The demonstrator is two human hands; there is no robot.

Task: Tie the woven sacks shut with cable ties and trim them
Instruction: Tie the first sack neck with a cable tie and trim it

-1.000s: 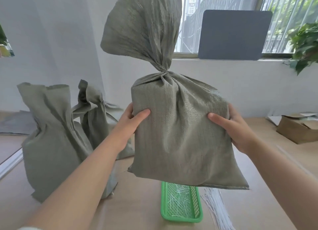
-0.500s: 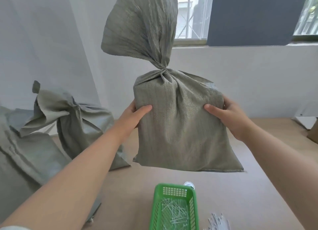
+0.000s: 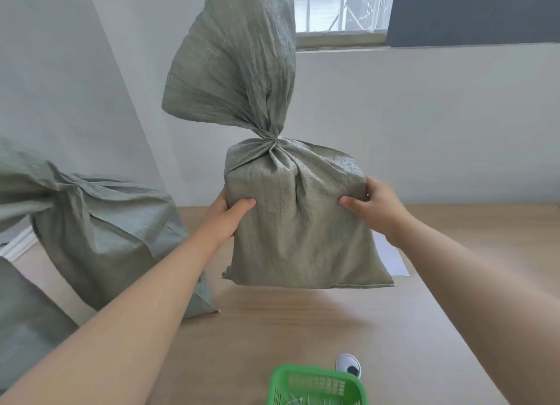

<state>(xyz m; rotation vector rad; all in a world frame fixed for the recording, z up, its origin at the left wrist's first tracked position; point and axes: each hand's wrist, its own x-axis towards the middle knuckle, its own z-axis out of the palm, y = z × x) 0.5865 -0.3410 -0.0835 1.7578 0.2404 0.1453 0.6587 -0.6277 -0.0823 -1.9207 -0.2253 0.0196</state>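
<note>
A grey-green woven sack [image 3: 297, 222] hangs in the air above the wooden table [image 3: 303, 329], its neck cinched tight and the loose top fanning upward. My left hand [image 3: 227, 213] grips its left side and my right hand [image 3: 372, 207] grips its right side, thumbs pressed on the front. A second tied sack [image 3: 100, 241] stands at the left on the table. The tie at the held sack's neck is too small to make out.
A green plastic basket [image 3: 318, 386] with white trimmed bits sits at the near edge. A small white round object [image 3: 348, 365] lies beside it. More grey sack cloth [image 3: 27, 319] fills the lower left. A white wall and window lie behind.
Both hands have carried the sack farther from me and lower toward the table. My view has turned left and down, so the basket has slid to the bottom edge.
</note>
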